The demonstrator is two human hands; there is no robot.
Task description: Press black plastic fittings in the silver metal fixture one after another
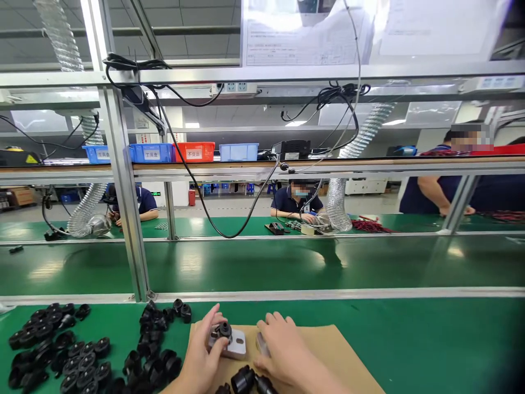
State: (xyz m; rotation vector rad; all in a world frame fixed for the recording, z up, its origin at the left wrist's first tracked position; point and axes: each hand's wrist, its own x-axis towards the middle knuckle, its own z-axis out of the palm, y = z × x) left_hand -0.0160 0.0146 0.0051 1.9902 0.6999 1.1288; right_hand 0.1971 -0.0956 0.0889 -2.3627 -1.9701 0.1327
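My left hand (204, 350) is curled at the left side of a white block with holes (238, 346). Its thumb and fingers close round a small black round plastic part (224, 330) seated on that block. To the right, my right hand (285, 347) bends over a pale grey block (262, 343), gripping it between thumb and fingers; most of this piece is hidden under the hand. Both hands are above a brown cardboard sheet (328, 350). Several black plastic fittings (243, 378) lie between my wrists at the near edge.
Many loose black parts (86, 361) cover the green table at the left, with another pile (151, 345) nearer the cardboard. A metal post (127, 219) rises behind them. Cables (229, 236) hang from the shelf. Co-workers (297, 200) sit across the green conveyor (246, 268).
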